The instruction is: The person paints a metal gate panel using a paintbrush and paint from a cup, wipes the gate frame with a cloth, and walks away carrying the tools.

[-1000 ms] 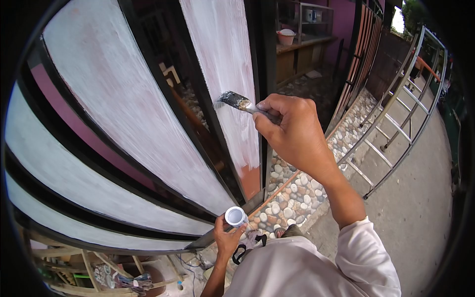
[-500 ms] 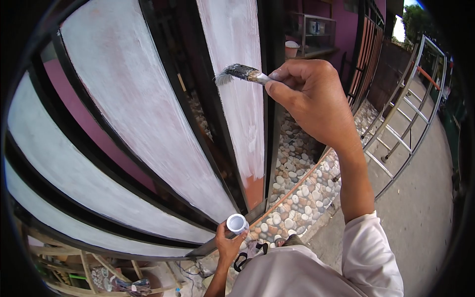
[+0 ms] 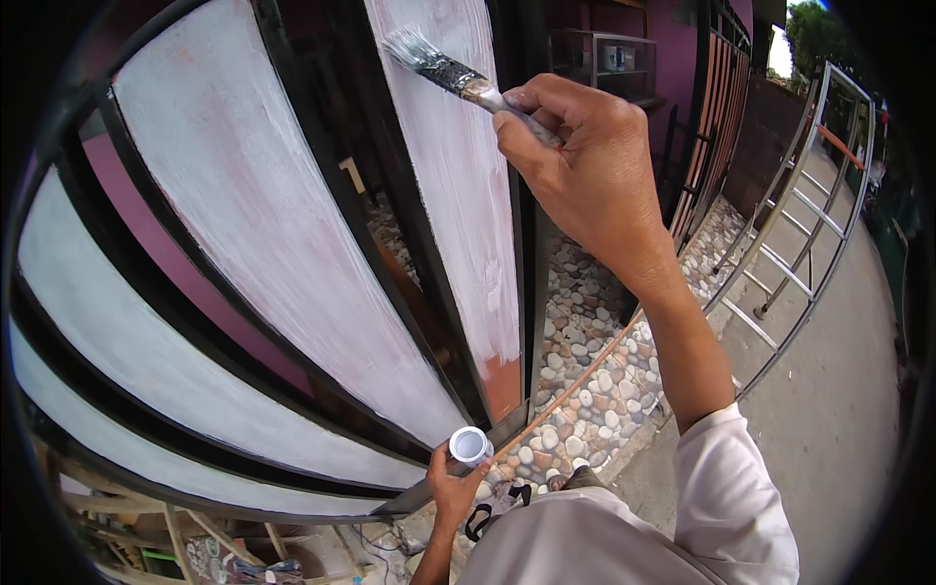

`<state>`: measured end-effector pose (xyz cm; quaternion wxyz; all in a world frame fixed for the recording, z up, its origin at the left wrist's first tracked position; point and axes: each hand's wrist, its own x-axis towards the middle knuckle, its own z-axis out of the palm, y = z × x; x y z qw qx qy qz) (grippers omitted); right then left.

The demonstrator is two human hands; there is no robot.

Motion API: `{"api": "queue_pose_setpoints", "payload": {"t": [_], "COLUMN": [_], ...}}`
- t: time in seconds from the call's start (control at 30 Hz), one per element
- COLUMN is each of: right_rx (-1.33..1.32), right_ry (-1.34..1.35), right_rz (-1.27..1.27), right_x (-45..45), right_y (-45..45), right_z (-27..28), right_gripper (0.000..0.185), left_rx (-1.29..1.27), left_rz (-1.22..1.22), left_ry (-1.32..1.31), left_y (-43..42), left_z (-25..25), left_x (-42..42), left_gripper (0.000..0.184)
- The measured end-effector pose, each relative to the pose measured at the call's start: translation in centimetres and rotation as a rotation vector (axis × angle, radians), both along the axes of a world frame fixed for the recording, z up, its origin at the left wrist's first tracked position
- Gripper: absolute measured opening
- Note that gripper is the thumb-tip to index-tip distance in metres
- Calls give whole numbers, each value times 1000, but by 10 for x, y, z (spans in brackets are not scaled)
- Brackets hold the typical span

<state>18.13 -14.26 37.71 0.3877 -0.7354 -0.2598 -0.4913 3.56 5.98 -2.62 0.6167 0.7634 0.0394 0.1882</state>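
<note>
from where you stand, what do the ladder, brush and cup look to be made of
Ladder: bare metal, perhaps aluminium, judging by its silvery sheen.
Brush: fine pale bristles, natural or synthetic I can't tell, on a dark, paint-smeared body whose material is unclear.
Cup: probably smooth plastic, given its evenly white look.

Right hand (image 3: 585, 175) held high, thumb and forefinger in a pinch grip, remaining fingers curled inward; right forearm (image 3: 687, 341) slants up and leftward; left hand (image 3: 455, 489) lower, thumb and fingers curved in a grip; left forearm (image 3: 434, 559) partly in view.
</note>
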Motion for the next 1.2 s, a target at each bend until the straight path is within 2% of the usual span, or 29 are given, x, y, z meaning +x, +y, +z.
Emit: {"api": "queue_pose_setpoints", "payload": {"t": [0.07, 0.23, 0.47, 0.57, 0.63, 0.7, 0.73, 0.8, 0.97, 1.07, 1.2], "right_rx": [-13, -4, -44, -145, -214, -276, -277, -271, -129, 33, 165], "right_ry": [123, 173, 542, 646, 685, 880, 886, 848, 692, 499, 518], "right_rz": [37, 45, 2, -13, -16, -64, -66, -63, -17, 6, 9], "right_x": [-8, -10, -27, -34, -38, -39, -37, -25, -20, -32, -33], "right_y": [1, -3, -12, -23, -31, -38, -39, -40, -29, -27, -20], "right_z": [-25, -112, -280, -329, -336, -338, -340, -344, -275, -231, -225], "right_gripper": [16, 15, 21, 20, 19, 16, 16, 15, 14, 16, 18], "left_rx": [21, 51, 43, 48, 56, 55, 33, 25, 40, 40, 9], "left_rz": [1, 1, -34, -1, -2, -3, -3, -11, -8, 6, 13], "left_ry": [-5, 33, 84, 66, 69, 74, 64, 49, 66, 59, 69], "left_y": [-2, -1, -1, 0, -1, -2, -3, -3, -1, -4, -6], "left_z": [2, 8, 12, 2, 6, 6, 6, 7, 0, 4, 8], "left_x": [-2, -5, -10, -10, -11, -10, -11, -10, -9, -8, -9], "left_gripper": [60, 60, 57, 61, 61, 61, 61, 61, 61, 61, 60]}}
